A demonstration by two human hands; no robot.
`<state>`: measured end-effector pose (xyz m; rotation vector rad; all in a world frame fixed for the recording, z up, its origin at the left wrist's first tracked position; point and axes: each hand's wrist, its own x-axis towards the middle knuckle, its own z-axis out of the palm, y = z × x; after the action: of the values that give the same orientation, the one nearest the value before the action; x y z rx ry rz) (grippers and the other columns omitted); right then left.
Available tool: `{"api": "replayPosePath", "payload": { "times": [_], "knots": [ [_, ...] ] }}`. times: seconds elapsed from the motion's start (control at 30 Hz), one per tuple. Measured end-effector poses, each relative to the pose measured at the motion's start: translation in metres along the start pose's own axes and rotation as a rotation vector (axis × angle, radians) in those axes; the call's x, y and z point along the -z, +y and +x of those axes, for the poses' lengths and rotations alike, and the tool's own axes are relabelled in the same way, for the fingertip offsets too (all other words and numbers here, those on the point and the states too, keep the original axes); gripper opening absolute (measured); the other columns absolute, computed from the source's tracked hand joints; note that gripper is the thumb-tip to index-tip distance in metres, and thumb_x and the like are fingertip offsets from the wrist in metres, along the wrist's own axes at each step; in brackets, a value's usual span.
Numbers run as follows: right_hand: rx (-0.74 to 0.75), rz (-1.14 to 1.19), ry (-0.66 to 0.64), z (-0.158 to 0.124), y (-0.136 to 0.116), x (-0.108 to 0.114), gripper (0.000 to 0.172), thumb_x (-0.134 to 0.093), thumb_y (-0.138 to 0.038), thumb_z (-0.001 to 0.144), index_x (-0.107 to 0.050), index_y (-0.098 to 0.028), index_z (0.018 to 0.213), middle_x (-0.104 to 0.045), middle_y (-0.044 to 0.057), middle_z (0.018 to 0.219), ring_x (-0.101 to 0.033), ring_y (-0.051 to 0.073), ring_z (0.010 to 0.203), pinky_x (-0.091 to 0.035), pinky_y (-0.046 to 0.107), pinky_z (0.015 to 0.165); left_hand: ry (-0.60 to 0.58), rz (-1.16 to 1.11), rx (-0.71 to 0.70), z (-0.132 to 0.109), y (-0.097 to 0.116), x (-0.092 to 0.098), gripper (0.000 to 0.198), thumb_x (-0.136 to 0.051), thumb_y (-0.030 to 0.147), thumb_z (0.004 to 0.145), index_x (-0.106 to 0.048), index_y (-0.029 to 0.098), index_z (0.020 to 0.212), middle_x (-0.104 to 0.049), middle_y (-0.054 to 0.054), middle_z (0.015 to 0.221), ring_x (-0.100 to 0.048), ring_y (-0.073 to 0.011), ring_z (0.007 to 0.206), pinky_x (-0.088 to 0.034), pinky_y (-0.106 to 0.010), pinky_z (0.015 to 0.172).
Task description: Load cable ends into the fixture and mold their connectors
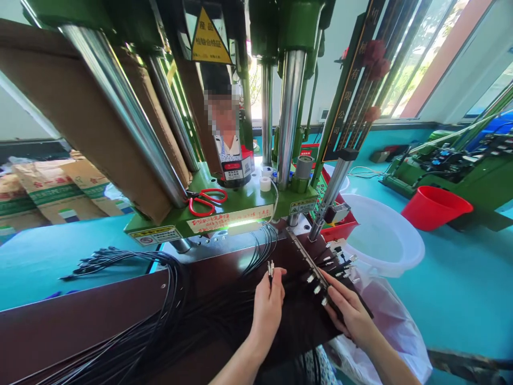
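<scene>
My left hand [269, 306] is closed in a pinch around several cable plugs [271, 267] with metal tips, held upright above the dark table. To its right, my right hand [349, 309] grips the near end of a long, narrow metal bar [306, 256]. Along the bar's left side several silver cable plugs [317, 289] stick out. More plugs with black bodies [344, 266] lie just beyond the bar on the right. Black cables [172, 289] spread over the table left of my hands, and a few loop under the machine [224, 211].
Red-handled scissors [207, 202] lie on the green machine ledge, beside chrome columns [292, 112]. Right of the table stand a white tub [380, 235], a red bucket [436, 207] and a white plastic bag [393, 315]. Cable ends [104, 259] hang past the table at left.
</scene>
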<state>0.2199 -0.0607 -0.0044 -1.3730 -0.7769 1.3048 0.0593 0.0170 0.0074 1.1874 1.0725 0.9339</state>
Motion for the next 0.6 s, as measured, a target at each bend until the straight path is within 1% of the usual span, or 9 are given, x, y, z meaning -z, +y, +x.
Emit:
{"api": "replayPosePath", "payload": {
  "times": [0.07,0.17,0.27,0.33,0.4,0.47,0.53,0.6],
  "knots": [
    [-0.008,0.005,-0.026,0.000,0.000,0.001,0.060,-0.051,-0.053,0.080,-0.039,-0.026,0.132,-0.033,-0.009,0.046,-0.024,0.003,0.032,-0.017,0.013,0.029,0.014,-0.041,0.034,0.001,-0.001,0.000,0.034,-0.035,0.052,0.083,-0.046,0.020,0.086,-0.031,0.010,0.047,-0.026,-0.0058,0.038,-0.022,-0.018,0.038],
    [-0.005,-0.004,-0.030,-0.001,-0.001,-0.001,0.055,-0.053,-0.051,0.080,-0.044,-0.026,0.128,-0.038,-0.008,0.048,-0.027,0.003,0.033,-0.019,0.013,0.031,-0.015,-0.014,0.017,0.000,-0.004,-0.003,0.030,-0.039,0.050,0.083,-0.041,0.020,0.078,-0.033,0.010,0.050,-0.028,-0.0050,0.040,-0.022,-0.017,0.039],
    [0.003,0.007,-0.021,-0.002,-0.001,-0.003,0.050,-0.056,-0.050,0.078,-0.052,-0.028,0.122,-0.046,-0.005,0.055,-0.028,0.002,0.037,-0.021,0.014,0.035,-0.112,0.038,0.010,0.001,-0.005,-0.005,0.033,-0.045,0.049,0.079,-0.048,0.017,0.072,-0.034,0.008,0.048,-0.029,-0.0048,0.041,-0.020,-0.018,0.039],
    [-0.009,-0.002,-0.048,-0.001,0.000,-0.002,0.049,-0.057,-0.050,0.077,-0.053,-0.028,0.120,-0.045,-0.005,0.055,-0.029,0.003,0.039,-0.023,0.015,0.037,-0.161,0.027,0.045,0.003,-0.003,-0.004,0.035,-0.049,0.050,0.076,-0.052,0.015,0.070,-0.031,0.009,0.044,-0.027,-0.0049,0.039,-0.018,-0.019,0.038],
    [-0.020,-0.026,-0.090,0.000,0.002,0.001,0.049,-0.056,-0.050,0.078,-0.053,-0.028,0.121,-0.042,-0.005,0.054,-0.029,0.004,0.040,-0.023,0.016,0.037,-0.181,-0.004,0.091,0.004,-0.001,-0.004,0.038,-0.050,0.051,0.074,-0.053,0.014,0.069,-0.029,0.009,0.041,-0.025,-0.0049,0.037,-0.015,-0.020,0.038],
    [-0.032,-0.040,-0.123,0.000,0.002,0.003,0.050,-0.055,-0.051,0.078,-0.050,-0.028,0.123,-0.045,-0.004,0.058,-0.029,0.004,0.041,-0.021,0.016,0.038,-0.189,-0.013,0.115,0.004,0.002,-0.003,0.039,-0.050,0.052,0.074,-0.053,0.014,0.067,-0.030,0.009,0.039,-0.025,-0.0048,0.036,-0.015,-0.020,0.038],
    [-0.044,-0.049,-0.146,0.000,0.001,0.004,0.052,-0.054,-0.052,0.079,-0.048,-0.028,0.125,-0.048,-0.003,0.064,-0.028,0.003,0.042,-0.019,0.017,0.038,-0.191,0.003,0.117,0.003,0.004,-0.003,0.037,-0.048,0.049,0.075,-0.053,0.014,0.065,-0.032,0.008,0.038,-0.025,-0.0046,0.036,-0.016,-0.020,0.038],
    [-0.041,-0.075,-0.165,0.000,-0.001,0.002,0.054,-0.051,-0.053,0.080,-0.045,-0.027,0.127,-0.047,-0.003,0.065,-0.026,0.003,0.042,-0.018,0.017,0.038,-0.191,0.016,0.114,0.002,0.005,-0.002,0.035,-0.046,0.046,0.076,-0.052,0.014,0.064,-0.034,0.008,0.038,-0.026,-0.0046,0.036,-0.017,-0.020,0.039]
  ]
}}
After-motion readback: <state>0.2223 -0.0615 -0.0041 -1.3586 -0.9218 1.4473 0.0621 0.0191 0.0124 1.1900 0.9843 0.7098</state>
